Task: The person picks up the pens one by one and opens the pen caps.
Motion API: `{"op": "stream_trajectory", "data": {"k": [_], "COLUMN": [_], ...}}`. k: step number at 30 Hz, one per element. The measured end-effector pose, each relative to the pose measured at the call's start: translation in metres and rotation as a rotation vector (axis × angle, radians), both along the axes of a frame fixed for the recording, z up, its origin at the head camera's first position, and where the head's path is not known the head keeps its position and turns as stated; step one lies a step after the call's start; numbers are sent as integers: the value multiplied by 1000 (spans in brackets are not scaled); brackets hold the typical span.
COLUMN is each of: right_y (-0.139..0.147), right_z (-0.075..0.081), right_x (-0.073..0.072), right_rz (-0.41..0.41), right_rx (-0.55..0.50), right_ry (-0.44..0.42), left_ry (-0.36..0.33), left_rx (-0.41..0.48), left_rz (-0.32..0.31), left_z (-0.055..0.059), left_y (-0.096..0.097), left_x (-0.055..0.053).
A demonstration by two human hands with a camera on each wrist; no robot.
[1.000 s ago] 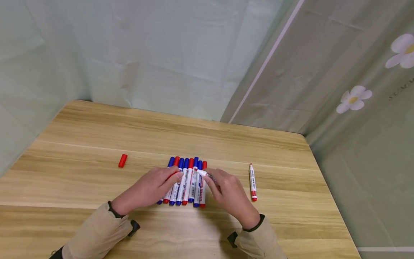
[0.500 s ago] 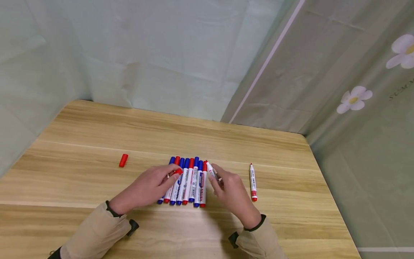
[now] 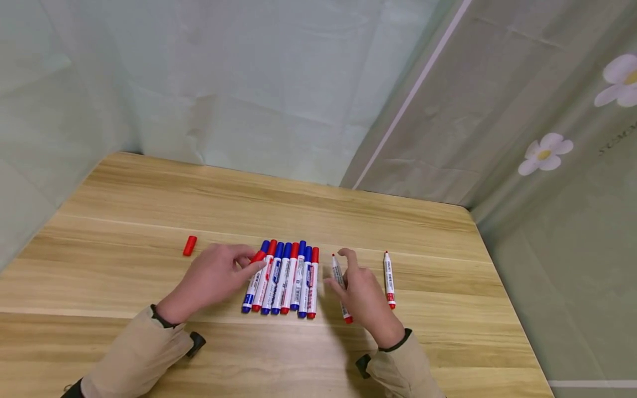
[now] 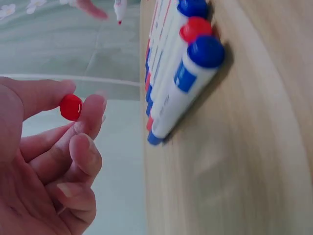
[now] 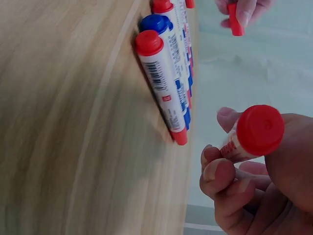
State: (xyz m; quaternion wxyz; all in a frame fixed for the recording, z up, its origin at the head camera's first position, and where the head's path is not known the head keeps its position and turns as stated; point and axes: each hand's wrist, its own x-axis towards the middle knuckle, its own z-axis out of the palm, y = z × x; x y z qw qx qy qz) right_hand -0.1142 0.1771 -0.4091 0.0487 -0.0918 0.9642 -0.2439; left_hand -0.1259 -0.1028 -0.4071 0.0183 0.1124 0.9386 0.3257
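My left hand (image 3: pixel 211 279) pinches a red marker cap (image 3: pixel 257 256) between thumb and index finger, just over the left end of a row of markers. In the left wrist view the cap's round end (image 4: pixel 71 107) shows between the fingertips. An uncapped red marker (image 3: pixel 337 270) is in my right hand (image 3: pixel 367 298), its tip pointing away. Curled fingers hold its barrel in the right wrist view, where its red end (image 5: pixel 261 129) faces the camera. Index finger and thumb stand apart from each other. The row of capped red and blue markers (image 3: pixel 285 279) lies side by side between both hands.
Another uncapped red marker (image 3: pixel 389 282) lies on the wooden table (image 3: pixel 438 342) to the right. A loose red cap (image 3: pixel 189 246) lies at the left. Behind the table hangs a pale curtain (image 3: pixel 249 83), and a flowered one (image 3: pixel 562 221) hangs at the right.
My hands have moved apart. The left has carried the red cap leftward, and the right has moved slightly right, its marker swinging to point away. The row and loose items have stayed put.
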Motion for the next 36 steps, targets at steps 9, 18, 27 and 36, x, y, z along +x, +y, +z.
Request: {"op": "stream_trajectory", "data": {"k": [9,18,27,36], "right_y": [10,12,16,20], "right_z": [-7,-7,-9,-7], "right_x": [0,2,2,2], "right_rz": [96,41,46,64], "right_rx": [46,84,103,142], "right_ry": [109,30,-8,-30], "left_ry": [22,-52,-105,-98], "left_rx": [-183,-324,-361,-378], "left_rz": [42,63,86,111], "left_z": [-2,-6,-17,-19], "left_y": [-22,-46,-60,-63], "left_x": [-12,-29,-41,-44]}}
